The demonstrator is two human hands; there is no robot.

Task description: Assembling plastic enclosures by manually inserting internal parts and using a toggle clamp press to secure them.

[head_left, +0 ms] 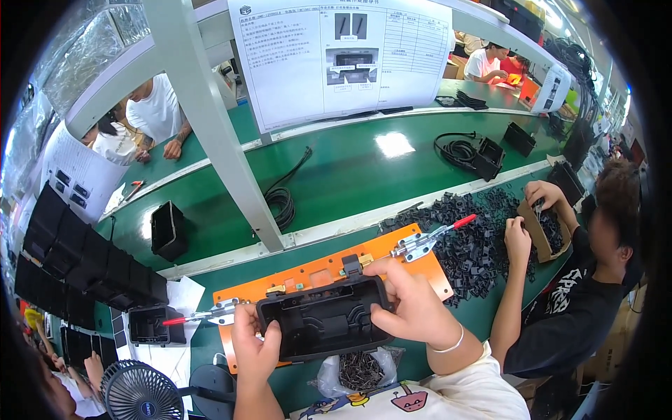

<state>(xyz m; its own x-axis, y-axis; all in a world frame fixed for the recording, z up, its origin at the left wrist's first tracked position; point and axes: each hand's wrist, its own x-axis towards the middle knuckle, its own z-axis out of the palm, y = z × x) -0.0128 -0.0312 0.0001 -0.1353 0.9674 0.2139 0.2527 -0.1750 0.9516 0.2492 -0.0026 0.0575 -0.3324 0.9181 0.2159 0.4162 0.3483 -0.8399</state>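
Note:
Between my two hands is a black plastic housing [325, 325], its hollow inside facing me. My left hand [256, 343] grips its left end, thumb over the rim. The right end is held by my right hand [413, 304], with the thumb at the rim and the index finger along the top edge. Behind the housing lies an orange fixture plate [420, 269] with a red-handled toggle clamp [420, 243] at its right and another toggle clamp [220, 313] at its left. A small black clip [351, 264] shows at the housing's top edge.
Below the housing sits a bag of screws [360, 371]. Black plastic clips [469, 238] are heaped at right, where a co-worker reaches into a cardboard box [542, 234]. Stacked black housings [84, 252], another open housing [155, 325] and a fan [143, 392] stand at left. A post [224, 133] rises behind.

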